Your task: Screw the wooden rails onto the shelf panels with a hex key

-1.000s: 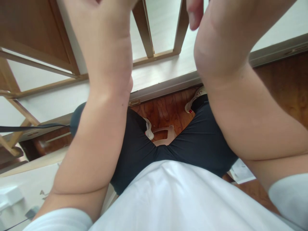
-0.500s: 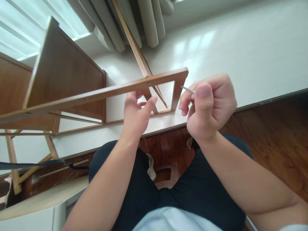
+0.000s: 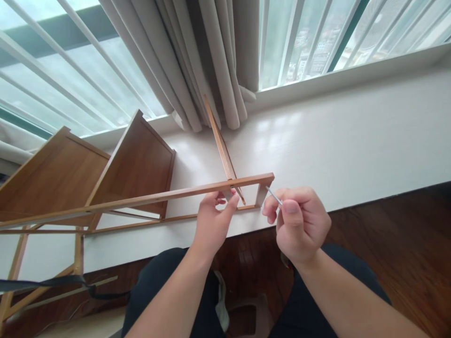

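Observation:
A wooden shelf frame (image 3: 148,199) lies on its side across a white window ledge (image 3: 352,145), with two brown shelf boards (image 3: 134,162) standing up at the left. My left hand (image 3: 213,225) pinches the frame's long rail from below, near its right end. My right hand (image 3: 299,220) is closed around a thin metal pin or tool (image 3: 274,195), whose tip points at the frame's right end post (image 3: 261,193), a short gap away.
Grey curtains (image 3: 211,56) hang behind the frame against a barred window (image 3: 317,37). A dark wooden floor (image 3: 405,249) runs below the ledge. A black strap (image 3: 52,282) crosses the lower left. My knees in dark trousers (image 3: 165,281) fill the bottom.
The camera has tilted up from my lap to the ledge and window. Both hands have come down to the frame's right end; the right hand holds the metal pin as before.

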`<action>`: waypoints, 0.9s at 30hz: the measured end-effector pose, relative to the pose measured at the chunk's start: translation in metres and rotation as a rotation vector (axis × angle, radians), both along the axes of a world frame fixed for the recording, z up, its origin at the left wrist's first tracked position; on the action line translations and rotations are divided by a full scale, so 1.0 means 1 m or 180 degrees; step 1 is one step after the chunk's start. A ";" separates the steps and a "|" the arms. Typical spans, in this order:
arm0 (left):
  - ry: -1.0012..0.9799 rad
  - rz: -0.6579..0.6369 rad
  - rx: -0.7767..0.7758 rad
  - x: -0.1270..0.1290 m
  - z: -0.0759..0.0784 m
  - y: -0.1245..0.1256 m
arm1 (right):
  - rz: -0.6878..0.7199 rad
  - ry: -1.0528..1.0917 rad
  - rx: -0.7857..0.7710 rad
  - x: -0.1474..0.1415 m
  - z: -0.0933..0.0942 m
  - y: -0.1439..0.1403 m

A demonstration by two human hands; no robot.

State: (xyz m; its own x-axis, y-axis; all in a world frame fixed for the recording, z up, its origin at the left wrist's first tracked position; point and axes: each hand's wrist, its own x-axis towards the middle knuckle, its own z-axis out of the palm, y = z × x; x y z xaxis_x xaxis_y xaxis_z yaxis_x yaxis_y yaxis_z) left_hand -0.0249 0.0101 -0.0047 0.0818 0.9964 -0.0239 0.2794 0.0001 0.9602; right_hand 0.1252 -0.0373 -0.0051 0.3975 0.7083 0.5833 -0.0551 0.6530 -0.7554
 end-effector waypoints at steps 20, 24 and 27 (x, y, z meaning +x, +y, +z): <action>0.1197 -0.0499 0.0902 -0.017 0.016 -0.040 | 0.0402 -0.1570 0.0318 -0.003 0.020 -0.025; 0.1158 -0.0648 0.1215 -0.024 0.017 -0.046 | 0.0501 -0.1656 0.0193 -0.007 0.026 -0.031; 0.1139 -0.0719 0.1253 -0.032 0.014 -0.051 | 0.0892 -0.1702 -0.0247 -0.006 0.025 -0.037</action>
State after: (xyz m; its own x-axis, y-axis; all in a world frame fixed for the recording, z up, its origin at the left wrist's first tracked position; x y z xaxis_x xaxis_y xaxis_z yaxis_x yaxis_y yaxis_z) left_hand -0.0569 -0.0414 0.0098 0.3488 0.8945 0.2798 0.5383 -0.4356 0.7214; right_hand 0.1187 -0.0741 0.0203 -0.1441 0.7921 0.5932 0.1833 0.6105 -0.7706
